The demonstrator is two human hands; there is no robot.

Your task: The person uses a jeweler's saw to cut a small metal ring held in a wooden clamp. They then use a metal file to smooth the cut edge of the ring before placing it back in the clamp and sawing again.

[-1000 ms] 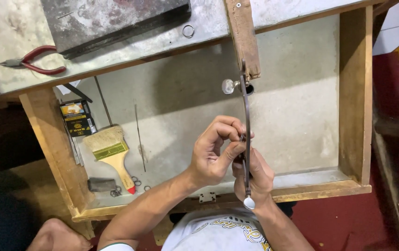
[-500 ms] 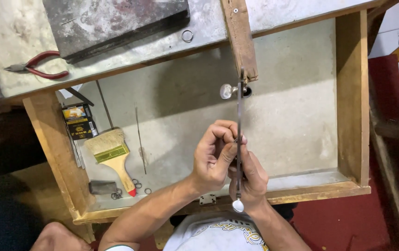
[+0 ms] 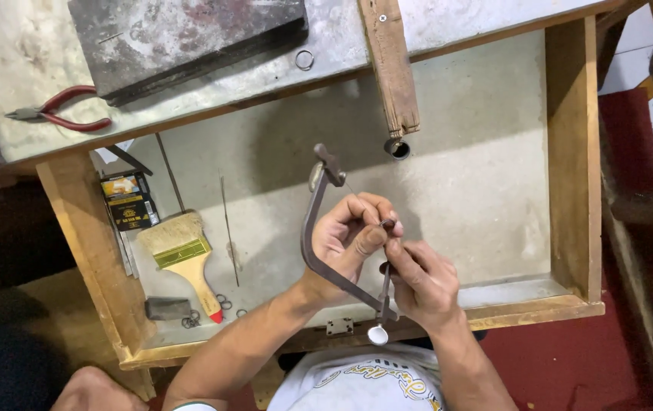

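Saw frame (image 3: 319, 243) between both hands' grip — left hand (image 3: 345, 240), right hand (image 3: 422, 285)

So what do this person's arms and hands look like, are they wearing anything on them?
Both forearms are bare, with no gloves. No ring, watch or bracelet is visible on the left hand or the right hand. A white sleeve edge shows at the left arm's upper end. The person wears a white shirt with a yellow and dark print.
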